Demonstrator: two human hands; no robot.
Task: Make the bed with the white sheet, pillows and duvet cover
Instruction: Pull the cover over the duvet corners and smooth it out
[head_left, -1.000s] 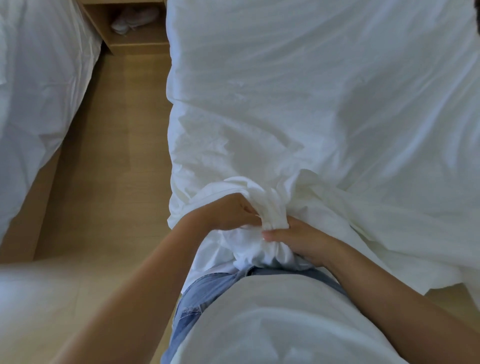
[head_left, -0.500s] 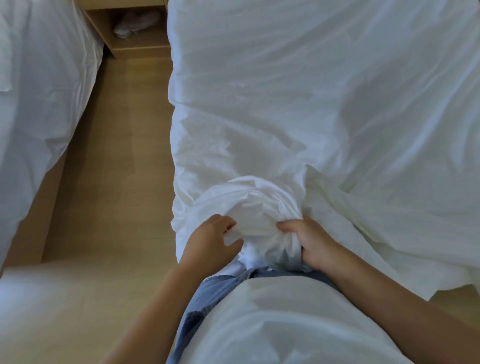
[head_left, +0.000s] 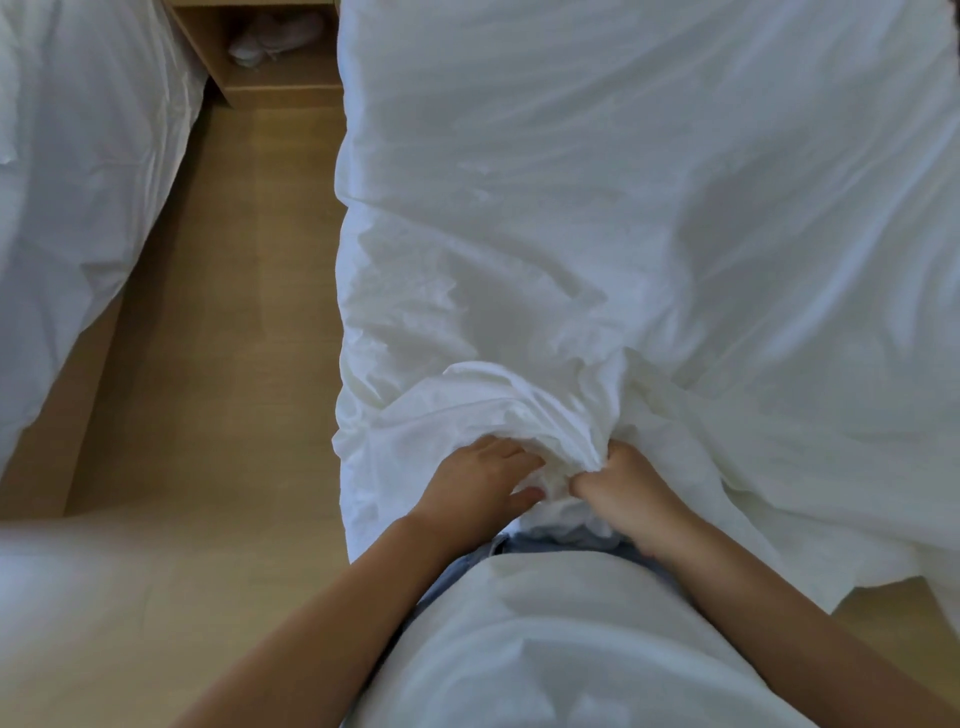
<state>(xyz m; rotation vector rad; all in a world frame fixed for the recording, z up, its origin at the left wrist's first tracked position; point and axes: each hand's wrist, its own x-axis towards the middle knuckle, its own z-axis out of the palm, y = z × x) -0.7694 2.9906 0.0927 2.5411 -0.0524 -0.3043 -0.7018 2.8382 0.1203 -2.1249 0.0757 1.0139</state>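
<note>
Hands bunching white sheet at the foot of the bed

Sheet (head_left: 597, 234) covers the bed in the centre and right of the frame; left hand (head_left: 480, 480) and right hand (head_left: 626, 488), close together at lower centre, each clutch its gathered edge. It looks light, soft and limp, likely to slip loose unless taken by a corner or hem

White cloth all over: the duvet cover (head_left: 649, 208) is matt, soft cotton-like fabric, creased and bunched at the near edge. The floor (head_left: 234, 312) is pale wood-look boarding, smooth, faintly sheened. The bedside shelf (head_left: 280, 93) is matt light wood.
</note>
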